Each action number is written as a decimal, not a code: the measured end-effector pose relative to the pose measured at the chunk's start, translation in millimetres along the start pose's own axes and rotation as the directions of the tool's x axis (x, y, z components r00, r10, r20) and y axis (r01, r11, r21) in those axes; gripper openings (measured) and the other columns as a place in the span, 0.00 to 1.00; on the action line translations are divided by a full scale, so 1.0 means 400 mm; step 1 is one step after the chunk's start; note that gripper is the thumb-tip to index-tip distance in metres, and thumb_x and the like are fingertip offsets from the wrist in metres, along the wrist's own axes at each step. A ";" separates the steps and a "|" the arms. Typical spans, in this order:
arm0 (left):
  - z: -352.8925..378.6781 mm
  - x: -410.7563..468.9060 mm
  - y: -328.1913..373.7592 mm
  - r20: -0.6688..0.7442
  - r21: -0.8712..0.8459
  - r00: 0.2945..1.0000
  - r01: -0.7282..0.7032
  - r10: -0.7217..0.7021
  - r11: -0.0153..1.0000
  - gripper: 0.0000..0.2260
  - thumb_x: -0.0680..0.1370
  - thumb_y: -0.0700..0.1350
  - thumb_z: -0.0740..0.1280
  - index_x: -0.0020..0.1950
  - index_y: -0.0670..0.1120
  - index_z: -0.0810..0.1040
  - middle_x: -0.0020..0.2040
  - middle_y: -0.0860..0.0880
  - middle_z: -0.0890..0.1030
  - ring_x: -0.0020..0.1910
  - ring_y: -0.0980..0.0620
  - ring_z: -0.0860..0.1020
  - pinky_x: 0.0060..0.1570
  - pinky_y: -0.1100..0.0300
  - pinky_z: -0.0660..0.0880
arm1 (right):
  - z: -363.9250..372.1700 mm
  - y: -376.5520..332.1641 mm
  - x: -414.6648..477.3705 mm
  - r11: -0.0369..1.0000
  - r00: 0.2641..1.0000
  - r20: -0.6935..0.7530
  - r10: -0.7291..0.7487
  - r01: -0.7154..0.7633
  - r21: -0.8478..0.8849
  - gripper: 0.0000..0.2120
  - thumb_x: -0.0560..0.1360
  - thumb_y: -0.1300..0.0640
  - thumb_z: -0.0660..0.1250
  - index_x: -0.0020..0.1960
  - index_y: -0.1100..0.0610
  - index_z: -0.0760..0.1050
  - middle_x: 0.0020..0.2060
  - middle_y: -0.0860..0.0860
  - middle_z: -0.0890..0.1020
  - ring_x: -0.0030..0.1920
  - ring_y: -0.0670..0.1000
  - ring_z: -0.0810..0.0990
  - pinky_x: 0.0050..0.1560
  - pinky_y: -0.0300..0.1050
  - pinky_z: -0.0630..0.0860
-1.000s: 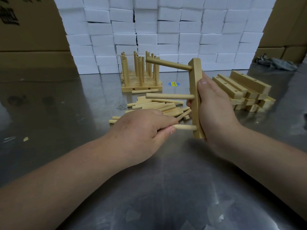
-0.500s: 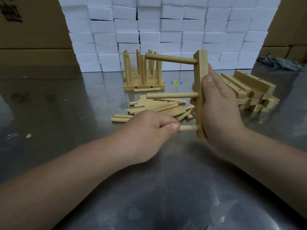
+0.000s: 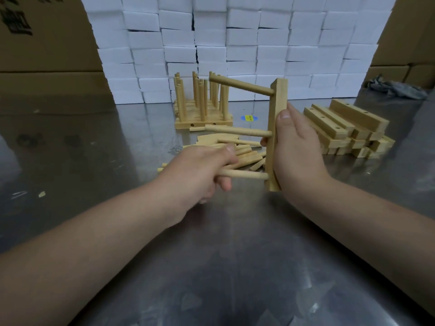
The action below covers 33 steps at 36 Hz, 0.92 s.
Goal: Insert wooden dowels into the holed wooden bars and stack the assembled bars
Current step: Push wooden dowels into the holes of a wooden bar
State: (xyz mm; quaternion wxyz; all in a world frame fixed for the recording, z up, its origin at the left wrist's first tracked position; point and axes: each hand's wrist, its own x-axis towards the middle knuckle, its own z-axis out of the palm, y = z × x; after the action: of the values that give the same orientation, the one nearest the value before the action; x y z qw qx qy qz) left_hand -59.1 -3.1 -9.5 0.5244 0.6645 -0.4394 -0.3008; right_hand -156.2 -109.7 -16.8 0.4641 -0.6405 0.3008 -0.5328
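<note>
- While the right hand (image 3: 299, 156) grips a wooden bar (image 3: 273, 128) held on end above a steel table (image 3: 211, 267), the left hand (image 3: 200, 172) is curled around the free end of the lowest dowel (image 3: 247, 174).
- The bar's long axis runs up and down. The right thumb presses its near face about halfway up.
- Three dowels stick out of the bar toward the left, each roughly level: the lowest dowel, a middle dowel (image 3: 237, 131) and a top dowel (image 3: 240, 85), whose free end tilts up slightly.
- The lowest dowel runs straight from the left hand into the bar, so the hands face each other along its length, with the left placed to push and the right to brace.
- By the look of it, the bar is full, and the coming move is to seat that dowel firmly.
- A finished stack (image 3: 202, 107), its dowels standing upright, sits farther back, ahead and slightly left of the hands. To join it, the bar would probably need turning so its dowels point up.
- Loose dowels (image 3: 244, 158) lie flat just beyond the hands, and bare bars (image 3: 348, 128) are heaped to the right.
</note>
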 end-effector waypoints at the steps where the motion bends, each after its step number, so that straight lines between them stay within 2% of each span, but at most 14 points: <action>1: -0.005 0.005 0.004 -0.013 -0.132 0.999 0.032 -0.034 0.991 0.16 0.79 0.53 0.57 0.47 0.44 0.79 0.25 0.49 0.75 0.20 0.54 0.62 0.23 0.65 0.60 | -0.002 0.002 0.005 1.000 1.000 -0.014 0.013 -0.013 0.006 0.14 0.82 0.52 0.50 0.59 0.53 0.73 0.44 0.50 0.77 0.30 0.36 0.75 0.36 0.35 0.72; 3: -0.016 0.013 0.008 -0.034 -0.320 0.997 0.050 -0.064 0.946 0.17 0.79 0.54 0.55 0.50 0.43 0.77 0.25 0.48 0.77 0.18 0.55 0.63 0.21 0.67 0.61 | -0.013 0.005 0.021 0.995 0.996 -0.036 0.079 -0.076 0.064 0.13 0.82 0.54 0.51 0.55 0.55 0.72 0.41 0.51 0.76 0.28 0.36 0.76 0.27 0.31 0.71; 5: -0.023 0.016 0.008 -0.059 -0.386 0.997 0.032 -0.059 0.922 0.16 0.79 0.54 0.54 0.52 0.44 0.75 0.27 0.48 0.78 0.19 0.55 0.64 0.22 0.66 0.62 | -0.024 0.008 0.035 0.978 0.987 -0.025 0.158 -0.153 0.141 0.12 0.82 0.54 0.52 0.55 0.57 0.72 0.38 0.52 0.78 0.28 0.37 0.78 0.24 0.31 0.70; 6: -0.024 0.016 0.006 -0.076 -0.358 0.996 0.018 -0.048 0.934 0.14 0.79 0.53 0.56 0.52 0.45 0.74 0.27 0.49 0.79 0.19 0.55 0.64 0.22 0.66 0.62 | -0.028 0.009 0.039 0.967 0.981 -0.014 0.192 -0.187 0.171 0.11 0.82 0.55 0.53 0.54 0.57 0.73 0.36 0.51 0.79 0.28 0.38 0.79 0.24 0.32 0.71; 8: -0.022 0.013 -0.005 -0.104 -0.170 0.995 -0.025 0.007 0.985 0.07 0.79 0.51 0.58 0.48 0.51 0.74 0.30 0.52 0.81 0.21 0.55 0.66 0.23 0.65 0.65 | -0.030 0.009 0.040 0.941 0.970 0.009 0.242 -0.237 0.242 0.10 0.81 0.55 0.54 0.48 0.55 0.73 0.33 0.50 0.79 0.30 0.41 0.80 0.27 0.34 0.74; 11: -0.012 0.009 -0.022 -0.066 0.110 0.992 -0.104 0.112 0.988 0.03 0.75 0.53 0.61 0.46 0.58 0.73 0.38 0.53 0.82 0.25 0.56 0.71 0.29 0.62 0.71 | -0.024 0.002 0.033 0.898 0.968 0.088 0.233 -0.249 0.363 0.08 0.81 0.58 0.57 0.45 0.57 0.71 0.36 0.53 0.76 0.29 0.44 0.80 0.31 0.37 0.77; 13: -0.008 0.008 -0.025 -0.049 0.149 0.985 -0.156 0.164 0.976 0.05 0.73 0.55 0.62 0.44 0.58 0.75 0.38 0.52 0.81 0.24 0.58 0.72 0.29 0.63 0.70 | -0.019 0.000 0.026 0.881 0.969 0.148 0.199 -0.243 0.406 0.04 0.80 0.60 0.59 0.51 0.60 0.70 0.37 0.53 0.76 0.29 0.45 0.81 0.31 0.36 0.77; 17: -0.016 0.019 -0.030 -0.134 0.212 0.973 -0.158 0.188 0.964 0.05 0.73 0.53 0.64 0.41 0.55 0.78 0.36 0.53 0.80 0.23 0.63 0.70 0.30 0.66 0.69 | -0.011 0.000 0.013 0.862 0.959 0.225 0.171 -0.256 0.438 0.06 0.78 0.63 0.61 0.54 0.62 0.67 0.39 0.54 0.79 0.35 0.48 0.83 0.35 0.36 0.78; 20: -0.028 0.030 -0.035 -0.185 0.208 0.963 -0.157 0.196 0.966 0.05 0.74 0.48 0.67 0.38 0.56 0.78 0.32 0.56 0.79 0.24 0.65 0.71 0.26 0.73 0.67 | -0.008 0.003 0.014 0.866 0.956 0.233 0.179 -0.266 0.424 0.05 0.78 0.64 0.62 0.52 0.62 0.68 0.44 0.56 0.79 0.39 0.49 0.84 0.36 0.36 0.78; 22: -0.031 0.031 -0.036 -0.182 0.228 0.961 -0.164 0.208 0.960 0.07 0.73 0.47 0.69 0.37 0.58 0.78 0.33 0.56 0.79 0.26 0.66 0.73 0.30 0.72 0.69 | -0.013 0.007 0.018 0.886 0.954 0.244 0.177 -0.262 0.383 0.03 0.77 0.62 0.63 0.50 0.60 0.69 0.44 0.55 0.80 0.39 0.49 0.84 0.37 0.35 0.78; 25: -0.039 0.035 -0.041 -0.202 0.270 0.959 -0.141 0.200 0.952 0.08 0.72 0.48 0.70 0.35 0.60 0.77 0.34 0.57 0.79 0.31 0.63 0.75 0.39 0.66 0.72 | -0.023 0.016 0.022 0.967 0.960 0.247 0.128 -0.177 0.184 0.03 0.77 0.57 0.65 0.47 0.57 0.72 0.41 0.52 0.82 0.37 0.49 0.84 0.37 0.37 0.78; 27: -0.048 0.039 -0.038 -0.231 0.271 0.951 -0.138 0.204 0.952 0.08 0.72 0.48 0.70 0.36 0.60 0.77 0.35 0.57 0.81 0.32 0.63 0.76 0.38 0.69 0.71 | -0.028 0.024 0.025 0.995 0.971 0.222 0.091 -0.099 0.026 0.05 0.76 0.54 0.65 0.47 0.55 0.74 0.37 0.49 0.83 0.34 0.47 0.82 0.35 0.40 0.76; 29: -0.060 0.043 -0.035 -0.264 0.280 0.941 -0.134 0.211 0.951 0.07 0.73 0.48 0.70 0.36 0.59 0.78 0.38 0.54 0.83 0.34 0.62 0.77 0.35 0.71 0.70 | -0.031 0.029 0.027 0.996 0.976 0.202 0.078 -0.067 -0.061 0.07 0.76 0.52 0.65 0.49 0.55 0.76 0.34 0.45 0.83 0.32 0.44 0.79 0.32 0.38 0.75; 33: -0.092 0.056 -0.032 -0.335 0.280 0.922 -0.102 0.196 0.954 0.02 0.73 0.48 0.70 0.43 0.56 0.81 0.42 0.52 0.83 0.41 0.57 0.78 0.37 0.66 0.70 | -0.030 0.036 0.032 0.995 0.981 0.174 0.083 -0.072 -0.066 0.13 0.76 0.51 0.64 0.59 0.53 0.72 0.35 0.46 0.82 0.29 0.39 0.77 0.30 0.33 0.74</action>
State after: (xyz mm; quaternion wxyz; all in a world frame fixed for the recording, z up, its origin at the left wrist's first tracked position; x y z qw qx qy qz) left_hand -14.2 -6.7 -10.7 0.5264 0.7349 -0.4213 -0.0738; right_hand -163.1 -129.8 -24.7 0.4901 -0.6867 0.2989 -0.4460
